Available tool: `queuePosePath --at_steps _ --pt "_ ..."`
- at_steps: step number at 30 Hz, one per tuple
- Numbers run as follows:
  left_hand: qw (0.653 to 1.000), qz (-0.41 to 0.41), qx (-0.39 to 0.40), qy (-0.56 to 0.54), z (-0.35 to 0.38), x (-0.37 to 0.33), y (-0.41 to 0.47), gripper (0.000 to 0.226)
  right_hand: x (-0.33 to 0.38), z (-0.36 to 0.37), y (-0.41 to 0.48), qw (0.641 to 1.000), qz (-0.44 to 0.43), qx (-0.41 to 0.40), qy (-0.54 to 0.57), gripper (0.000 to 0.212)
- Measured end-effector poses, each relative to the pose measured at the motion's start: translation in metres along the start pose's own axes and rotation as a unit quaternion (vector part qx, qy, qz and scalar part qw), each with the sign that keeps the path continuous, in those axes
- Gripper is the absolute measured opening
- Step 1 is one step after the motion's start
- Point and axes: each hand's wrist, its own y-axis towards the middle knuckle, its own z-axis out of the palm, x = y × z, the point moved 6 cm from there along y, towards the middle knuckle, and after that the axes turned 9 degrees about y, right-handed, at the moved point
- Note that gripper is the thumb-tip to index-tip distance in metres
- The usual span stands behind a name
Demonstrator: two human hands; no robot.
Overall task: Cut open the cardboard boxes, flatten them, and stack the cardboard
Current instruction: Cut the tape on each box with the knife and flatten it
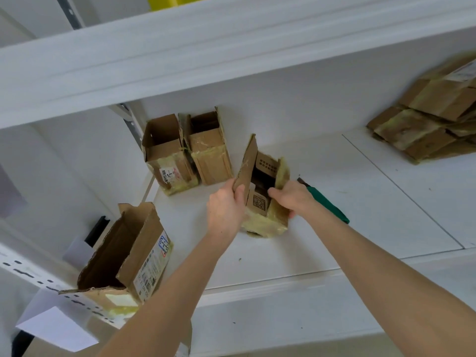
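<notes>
A small taped cardboard box stands open on the white shelf in the middle of the head view. My left hand pinches its raised left flap near the lower corner. My right hand grips the box's right flap and side. A green-handled cutter lies on the shelf just right of my right wrist, touched by neither hand. A pile of flattened cardboard rests at the far right of the shelf.
Two open boxes stand side by side against the back wall. A larger open box lies tipped at the shelf's left front corner. An upper shelf overhangs the work area. A perforated metal upright runs at lower left.
</notes>
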Motion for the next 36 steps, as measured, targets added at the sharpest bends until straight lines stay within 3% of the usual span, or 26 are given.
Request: queuePosePath --at_steps 2,6,9,11,14,15,18,20,23,27,28,32,33,35,36 --pt "0.999 -0.039 0.006 -0.015 -0.001 0.011 0.005 0.021 -0.002 0.000 -0.004 0.991 0.025 0.030 0.129 0.031" --pt "0.997 -0.066 0.001 -0.040 -0.004 0.019 0.018 0.019 -0.007 0.005 -0.013 0.977 0.025 0.043 0.209 0.027" --pt "0.988 -0.143 -0.003 -0.066 -0.010 0.045 0.025 0.028 -0.010 -0.003 -0.016 0.930 0.014 0.058 0.363 0.025" --pt "0.983 -0.162 0.000 -0.082 -0.011 0.057 0.026 0.027 -0.010 -0.014 -0.014 0.915 0.001 0.051 0.401 0.028" --pt "0.993 -0.089 0.010 -0.078 -0.010 0.038 0.029 0.021 -0.015 -0.022 -0.013 0.963 -0.025 -0.018 0.269 0.020" --pt "0.995 -0.060 0.006 -0.077 -0.010 0.029 0.031 0.018 -0.018 -0.025 -0.012 0.980 -0.034 -0.059 0.185 0.031" --pt "0.998 0.027 0.011 -0.048 -0.015 0.008 0.030 0.013 -0.026 -0.036 -0.011 0.986 -0.057 -0.145 -0.061 0.102" --pt "0.996 0.082 0.025 -0.027 -0.014 0.004 0.025 0.013 -0.025 -0.038 -0.009 0.973 -0.076 -0.167 -0.140 0.114" --pt "0.991 0.116 0.059 -0.021 -0.011 0.002 0.014 0.015 -0.022 -0.040 -0.006 0.969 -0.060 -0.170 -0.167 0.107" --pt "0.991 0.104 0.077 -0.033 -0.012 0.008 0.015 0.016 -0.022 -0.042 -0.009 0.957 -0.082 -0.197 -0.195 0.070" --pt "0.991 0.103 0.075 -0.030 -0.014 0.009 0.017 0.017 -0.021 -0.040 -0.010 0.958 -0.087 -0.193 -0.194 0.070" --pt "0.985 0.155 0.070 -0.032 -0.015 -0.005 0.014 0.019 -0.013 -0.034 -0.013 0.957 -0.057 -0.183 -0.216 0.113" --pt "0.983 0.168 0.069 -0.034 -0.015 -0.009 0.012 0.019 -0.012 -0.035 -0.013 0.958 -0.046 -0.185 -0.215 0.113" --pt "0.982 0.178 0.063 -0.031 -0.016 -0.011 0.012 0.019 -0.010 -0.040 -0.011 0.960 -0.054 -0.175 -0.213 0.092" --pt "0.984 0.170 0.055 -0.028 -0.018 -0.008 0.015 0.019 -0.008 -0.043 -0.011 0.964 -0.078 -0.162 -0.194 0.072"
